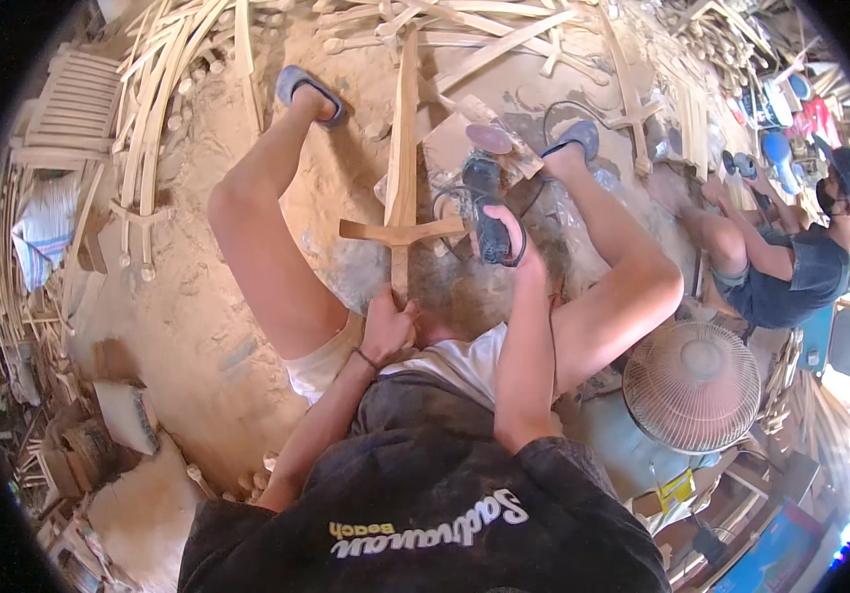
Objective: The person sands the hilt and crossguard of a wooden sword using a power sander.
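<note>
The person sits on the sandy floor (198, 326) with legs spread, and a wooden sword (403, 148) lies flat on the ground between them, its blade pointing away toward the heap of cut pieces at the far side. The crossguard runs across just in front of the knees, and the grip comes back toward the body. The left hand (388, 326) is wrapped around that grip, fingers curled shut on it, holding it against the ground. The right hand (516, 242) is closed on the handle of a dark power sander (489, 212), which sits just beside the right end of the crossguard; its round disc (489, 138) lies further out near the right foot, and a black cord (553, 114) loops over the dust behind it. Whether the tool touches the wood, I cannot tell from here.

Both feet wear blue-grey sandals (308, 94), planted well apart on either side of the blade. More wooden swords (504, 40) and curved slats (153, 89) are piled along the far and left edges of the floor. To the right, near the right knee, stands a round white fan (692, 385) facing up. Beyond it another person (791, 267) in a dark shirt and cap sits bent over their own work, well apart from the sword.
</note>
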`<state>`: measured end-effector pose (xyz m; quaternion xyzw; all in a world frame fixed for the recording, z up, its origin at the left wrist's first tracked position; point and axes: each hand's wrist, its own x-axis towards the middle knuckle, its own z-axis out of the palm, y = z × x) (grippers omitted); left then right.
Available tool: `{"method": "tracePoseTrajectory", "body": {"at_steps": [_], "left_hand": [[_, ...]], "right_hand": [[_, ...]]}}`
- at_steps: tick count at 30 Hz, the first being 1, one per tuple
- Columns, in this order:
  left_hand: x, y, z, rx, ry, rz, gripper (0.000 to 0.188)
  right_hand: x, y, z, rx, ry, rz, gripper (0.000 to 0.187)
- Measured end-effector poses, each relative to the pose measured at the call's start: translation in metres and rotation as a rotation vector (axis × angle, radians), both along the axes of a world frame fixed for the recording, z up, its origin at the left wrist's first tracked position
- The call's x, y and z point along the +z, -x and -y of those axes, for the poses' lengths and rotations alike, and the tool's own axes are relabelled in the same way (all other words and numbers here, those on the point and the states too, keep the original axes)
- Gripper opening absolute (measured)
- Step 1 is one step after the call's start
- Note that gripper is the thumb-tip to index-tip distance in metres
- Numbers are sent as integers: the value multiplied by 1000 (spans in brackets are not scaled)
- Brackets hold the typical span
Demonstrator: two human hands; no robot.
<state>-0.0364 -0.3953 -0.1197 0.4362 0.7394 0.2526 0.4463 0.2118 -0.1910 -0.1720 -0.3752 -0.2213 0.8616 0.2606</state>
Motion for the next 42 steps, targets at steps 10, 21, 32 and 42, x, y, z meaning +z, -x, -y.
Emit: {"method": "tracePoseTrajectory", "body": {"at_steps": [10,21,32,42], "left_hand": [[-24,7,7,27,-40,74,44],[37,14,39,2,-179,152,49],[17,9,-43,-52,-312,268,43],[-90,2,-57,-40,-114,165,48]], "right_hand": [[20,36,-5,-205,97,-205,49],[184,-29,89,-461,-662,151,43],[300,-130,119,-361,-1000,370,75],[362,-177,118,-540,-1270,991,72]]}}
